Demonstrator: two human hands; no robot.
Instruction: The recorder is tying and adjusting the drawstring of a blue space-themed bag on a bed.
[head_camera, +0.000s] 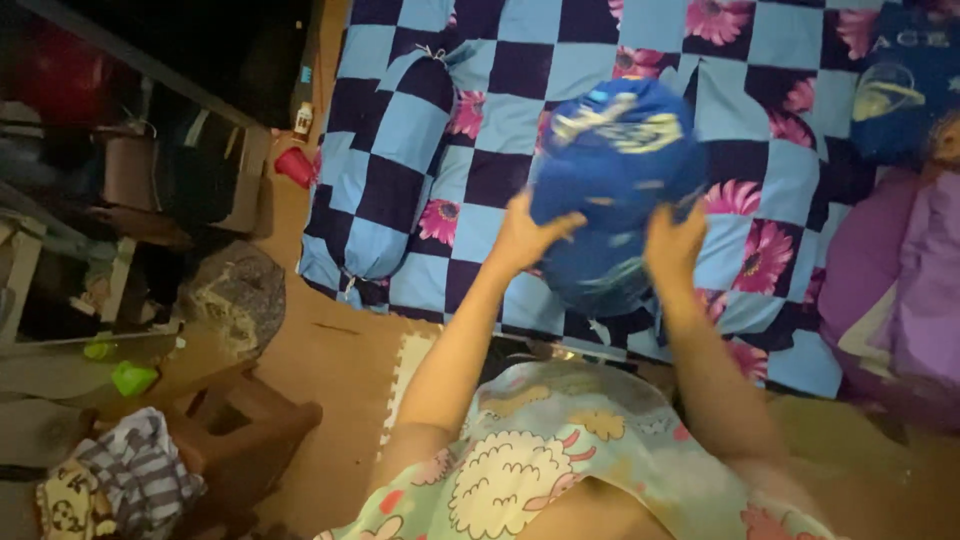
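Two hands on one blue pillow (612, 190), held up in the air over the bed (520, 70) with its checked blue flowered cover. Left hand (527, 238) cups the lower left side, right hand (677, 243) the lower right, fingers (548, 226) spread and pressing into the cloth. It looks soft, light and squashy, so a wide hold on both flanks suits it. One bolster (400, 170) lies left on the bed, one more blue pillow (905, 85) top right, one red cup (296, 166) on the floor.
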